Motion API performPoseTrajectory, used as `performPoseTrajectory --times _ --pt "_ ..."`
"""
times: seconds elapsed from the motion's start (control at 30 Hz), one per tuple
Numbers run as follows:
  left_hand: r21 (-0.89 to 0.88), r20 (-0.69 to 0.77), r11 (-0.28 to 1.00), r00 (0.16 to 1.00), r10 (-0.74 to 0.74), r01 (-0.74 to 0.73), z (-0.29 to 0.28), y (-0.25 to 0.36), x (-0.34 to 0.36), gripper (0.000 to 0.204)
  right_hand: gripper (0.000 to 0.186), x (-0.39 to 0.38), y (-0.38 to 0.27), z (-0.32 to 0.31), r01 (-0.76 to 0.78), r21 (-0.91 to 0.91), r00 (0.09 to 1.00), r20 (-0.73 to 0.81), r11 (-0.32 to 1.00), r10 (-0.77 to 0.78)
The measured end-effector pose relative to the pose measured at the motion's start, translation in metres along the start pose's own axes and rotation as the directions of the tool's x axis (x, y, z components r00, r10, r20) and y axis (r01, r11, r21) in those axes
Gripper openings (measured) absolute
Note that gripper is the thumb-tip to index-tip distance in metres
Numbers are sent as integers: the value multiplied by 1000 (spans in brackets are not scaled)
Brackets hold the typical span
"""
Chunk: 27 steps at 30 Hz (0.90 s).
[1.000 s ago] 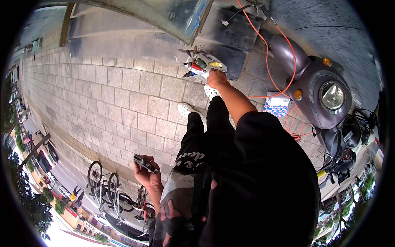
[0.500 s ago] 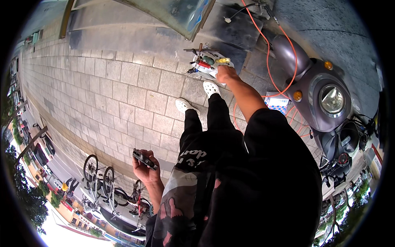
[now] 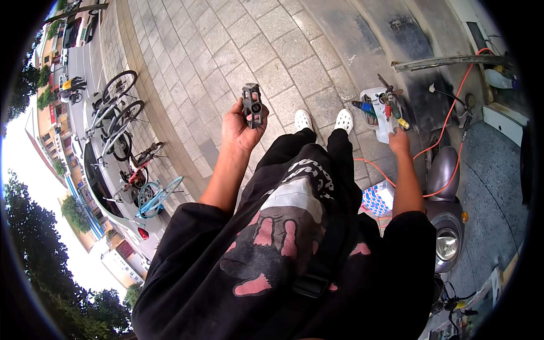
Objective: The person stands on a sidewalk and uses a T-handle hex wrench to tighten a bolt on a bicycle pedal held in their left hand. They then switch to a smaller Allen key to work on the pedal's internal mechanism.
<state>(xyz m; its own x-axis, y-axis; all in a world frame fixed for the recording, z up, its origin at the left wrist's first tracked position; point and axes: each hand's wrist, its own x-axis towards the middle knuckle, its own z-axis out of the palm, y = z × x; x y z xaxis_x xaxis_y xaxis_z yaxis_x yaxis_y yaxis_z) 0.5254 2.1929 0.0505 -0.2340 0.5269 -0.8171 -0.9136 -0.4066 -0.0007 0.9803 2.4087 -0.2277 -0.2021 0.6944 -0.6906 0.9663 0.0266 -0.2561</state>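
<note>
Nearest to me is my own black shirt (image 3: 283,249) with its pink and grey print, and below it my black trousers and two white shoes (image 3: 323,120) standing on the grey paving (image 3: 226,51).

My left hand (image 3: 241,127) is raised in front of me, fingers closed around a small dark metal part (image 3: 252,105). The part stands upright out of the top of my grip, with a round opening on its face. It touches nothing but my hand.

My right hand (image 3: 399,141) reaches down and forward to the white tool tray (image 3: 381,113), which sits on the ground just beside my right shoe. The fingers rest at the tray's near edge; I cannot tell whether they grip it or only touch it. The tray holds several hand tools with blue, red, green and yellow handles.

Just to my right stands a dark scooter (image 3: 445,192), headlamp facing up. An orange cable (image 3: 447,122) runs from the ground near my right leg, over the scooter, and away toward the upper right. A blue-and-white patterned box (image 3: 375,199) lies between my right leg and the scooter.

Farther off on my left, beyond the kerb, several bicycles (image 3: 122,119) are parked in a row, and trees and buildings lie past them.
</note>
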Motion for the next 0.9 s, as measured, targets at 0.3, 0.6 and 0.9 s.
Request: performPoseTrajectory --times 0.3,0.6,0.9 --pt "-136 131 972 976 -172 190 -13 47 10 30 30 -43 0 -7 10 44 999 -48 999 -8" --pt "-230 163 944 966 -203 237 -24 83 16 24 35 -66 -67 -20 -27 -10 998 64 1000 28" --pt "-154 152 966 971 -184 208 -20 82 24 15 39 -52 -126 -86 -167 -138 983 -99 976 154"
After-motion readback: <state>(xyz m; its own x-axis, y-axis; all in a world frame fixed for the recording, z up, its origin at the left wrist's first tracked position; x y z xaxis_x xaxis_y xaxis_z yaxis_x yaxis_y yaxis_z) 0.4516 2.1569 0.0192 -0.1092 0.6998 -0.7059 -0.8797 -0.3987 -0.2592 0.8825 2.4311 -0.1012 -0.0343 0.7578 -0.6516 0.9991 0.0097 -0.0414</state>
